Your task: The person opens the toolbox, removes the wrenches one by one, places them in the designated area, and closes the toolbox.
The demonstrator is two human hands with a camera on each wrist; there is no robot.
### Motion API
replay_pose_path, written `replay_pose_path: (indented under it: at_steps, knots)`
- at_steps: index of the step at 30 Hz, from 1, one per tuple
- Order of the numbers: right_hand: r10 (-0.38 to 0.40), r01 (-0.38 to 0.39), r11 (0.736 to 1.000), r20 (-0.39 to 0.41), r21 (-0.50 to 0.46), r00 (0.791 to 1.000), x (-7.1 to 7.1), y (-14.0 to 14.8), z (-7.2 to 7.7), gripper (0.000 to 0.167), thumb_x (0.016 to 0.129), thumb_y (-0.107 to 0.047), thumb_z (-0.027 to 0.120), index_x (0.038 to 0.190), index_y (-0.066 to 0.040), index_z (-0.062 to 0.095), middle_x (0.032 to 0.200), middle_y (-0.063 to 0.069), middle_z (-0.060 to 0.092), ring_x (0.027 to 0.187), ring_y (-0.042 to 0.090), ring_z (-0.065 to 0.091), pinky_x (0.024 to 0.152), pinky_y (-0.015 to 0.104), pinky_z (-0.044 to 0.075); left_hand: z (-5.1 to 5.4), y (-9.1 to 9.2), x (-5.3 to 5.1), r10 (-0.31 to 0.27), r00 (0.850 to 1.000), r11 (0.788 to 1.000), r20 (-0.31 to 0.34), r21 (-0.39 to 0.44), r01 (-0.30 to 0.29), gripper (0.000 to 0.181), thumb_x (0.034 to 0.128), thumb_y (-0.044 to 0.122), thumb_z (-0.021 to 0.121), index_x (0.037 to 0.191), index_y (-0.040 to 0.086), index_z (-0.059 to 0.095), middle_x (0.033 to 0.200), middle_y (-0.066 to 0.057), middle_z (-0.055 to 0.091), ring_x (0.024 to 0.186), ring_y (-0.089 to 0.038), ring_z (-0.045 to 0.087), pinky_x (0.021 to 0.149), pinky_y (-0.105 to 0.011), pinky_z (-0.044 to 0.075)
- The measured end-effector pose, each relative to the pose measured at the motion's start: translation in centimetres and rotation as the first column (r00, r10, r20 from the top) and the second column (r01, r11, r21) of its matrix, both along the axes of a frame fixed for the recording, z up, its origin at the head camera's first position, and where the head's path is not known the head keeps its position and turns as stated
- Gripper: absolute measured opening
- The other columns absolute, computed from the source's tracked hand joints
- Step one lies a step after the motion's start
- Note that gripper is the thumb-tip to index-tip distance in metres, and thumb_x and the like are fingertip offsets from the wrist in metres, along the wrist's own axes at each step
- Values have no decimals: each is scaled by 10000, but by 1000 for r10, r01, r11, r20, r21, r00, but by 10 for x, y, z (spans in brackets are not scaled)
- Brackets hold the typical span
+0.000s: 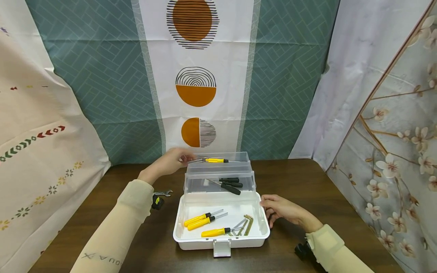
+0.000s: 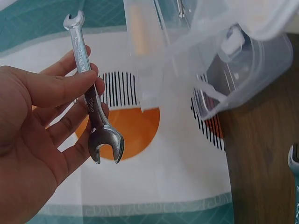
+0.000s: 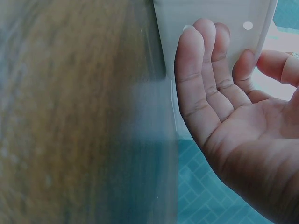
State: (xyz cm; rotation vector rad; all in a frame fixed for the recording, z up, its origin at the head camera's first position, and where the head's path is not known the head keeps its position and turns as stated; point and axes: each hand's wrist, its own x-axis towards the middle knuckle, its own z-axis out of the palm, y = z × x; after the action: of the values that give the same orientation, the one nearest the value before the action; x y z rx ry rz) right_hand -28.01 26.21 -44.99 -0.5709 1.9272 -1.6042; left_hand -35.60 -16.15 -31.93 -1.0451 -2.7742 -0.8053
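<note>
My left hand [image 1: 170, 163] pinches a double open-ended wrench [image 2: 96, 109] between thumb and fingers, beside the upper clear tray [image 1: 239, 156] of a white toolbox [image 1: 198, 245]. That tray holds a yellow-handled screwdriver [image 1: 215, 160] and some metal pieces. Black-handled screwdrivers [image 1: 231, 189] lie in the clear tray below. In the white base are three yellow-handled screwdrivers [image 1: 198, 223] and several L-shaped hex keys [image 1: 250, 225]. My right hand [image 1: 283, 208] pinches the box's right rim between thumb and index finger, its other fingers along the outer wall.
Another wrench [image 1: 164, 193] lies on the brown table [image 1: 146, 235] left of the box, partly hidden by my left wrist. The toolbox's front latch [image 1: 222, 248] hangs down. A patterned cloth [image 1: 290, 94] hangs behind the table, with further cloths at both sides.
</note>
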Motion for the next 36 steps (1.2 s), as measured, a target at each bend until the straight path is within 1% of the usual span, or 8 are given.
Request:
replay_pose_path:
  at_steps: [5,11,16,20,22,26,30,36]
  knots:
    - [0,0,1000,-1,7,1000,-1,-1,0,198,1107,-208,482,1010,-44,538,912,85,644,765,205,684,622,360,606,-2,-20,3,19,1000,999,0,34,-19,307,924,-139,639,1181,-3,735,1105,-185,721,957,-300,656,890,-515,576]
    - [3,-3,1000,-4,14,1000,0,-1,1,206,1105,-215,487,1017,-37,540,921,87,648,764,205,687,626,363,606,-6,-41,4,58,998,998,-22,37,-57,290,916,-123,677,1167,8,741,997,-119,716,918,-273,657,862,-493,571]
    - [1,-1,1000,-4,14,1000,1,-1,2,200,1108,-211,481,1014,-43,538,913,81,647,761,202,686,624,360,606,-9,-52,7,75,997,997,-17,19,-74,280,927,-104,679,1173,17,739,992,-91,708,910,-255,638,845,-463,561]
    - [3,-3,1000,2,16,1000,1,0,2,208,1109,-219,481,1016,-42,539,915,76,647,764,201,683,628,359,605,-11,-62,11,100,995,995,-10,7,-100,274,934,-99,673,1170,24,738,987,-64,699,913,-241,622,840,-448,553]
    - [1,-1,1000,4,18,1000,1,0,2,212,1108,-224,484,1013,-44,540,918,73,646,762,200,683,627,358,604,-13,-68,12,108,994,994,-7,6,-108,269,935,-99,672,1164,26,739,993,-73,701,916,-238,623,837,-448,553]
    - [1,-1,1000,0,18,1000,0,0,2,210,1107,-220,484,1012,-40,540,924,79,645,764,201,683,625,360,604,-17,-76,16,125,992,992,17,3,-125,254,937,-93,676,1144,38,744,1001,-89,703,913,-232,623,832,-435,555]
    - [0,0,1000,0,15,1000,0,0,2,208,1106,-217,486,1016,-37,538,924,80,644,763,200,684,627,360,605,-21,-83,20,137,990,991,37,-12,-137,242,930,-79,691,1130,44,748,984,-66,701,912,-228,625,833,-431,550]
    - [8,-8,1000,-1,10,1000,1,1,3,220,1106,-223,486,1024,-23,528,931,78,644,771,202,683,634,356,605,-33,-94,21,149,986,989,73,-27,-147,240,924,-86,685,1125,32,744,973,-43,694,909,-223,623,836,-422,559]
